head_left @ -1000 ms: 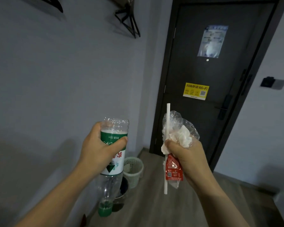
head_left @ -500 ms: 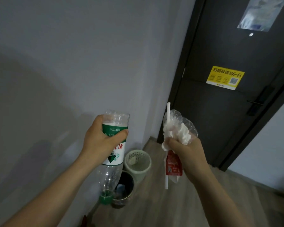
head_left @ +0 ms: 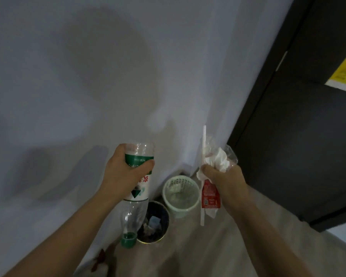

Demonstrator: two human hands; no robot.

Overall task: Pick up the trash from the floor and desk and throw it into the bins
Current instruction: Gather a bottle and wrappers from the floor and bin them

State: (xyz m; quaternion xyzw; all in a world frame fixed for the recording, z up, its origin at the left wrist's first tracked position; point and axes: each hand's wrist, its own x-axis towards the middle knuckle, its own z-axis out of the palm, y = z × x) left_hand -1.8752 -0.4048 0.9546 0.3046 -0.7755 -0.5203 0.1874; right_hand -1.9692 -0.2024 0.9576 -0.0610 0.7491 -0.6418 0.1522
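1. A person stands over two bins in the corner by a dark door (head_left: 300, 140), with trash in both hands.
2. The left hand (head_left: 122, 176) grips an empty bottle (head_left: 133, 212), fingers and thumb wrapped round its labelled upper half.
3. The bottle hangs upside down, its long axis close to vertical and its green cap (head_left: 129, 239) lowest.
4. In this view the cap sits at the left rim of the dark bin (head_left: 150, 242), which already holds scraps. How high above it cannot be told.
5. The right hand (head_left: 228, 182) is closed in a fist round a bundle: a white straw (head_left: 203, 148), crumpled tissue (head_left: 220, 164), a clear bag (head_left: 231, 156) and a red sachet (head_left: 209, 196).
6. The straw stands nearly upright. Its lower end and the sachet hang just right of the pale bin (head_left: 181, 212).
7. The bins stand side by side on the floor (head_left: 208, 252), the dark one nearer the person.
8. The left hand is nearer the dark bin and the right nearer the pale one, so each load seems to need a short carry inward over a bin mouth before release.
9. Nothing has been dropped yet.
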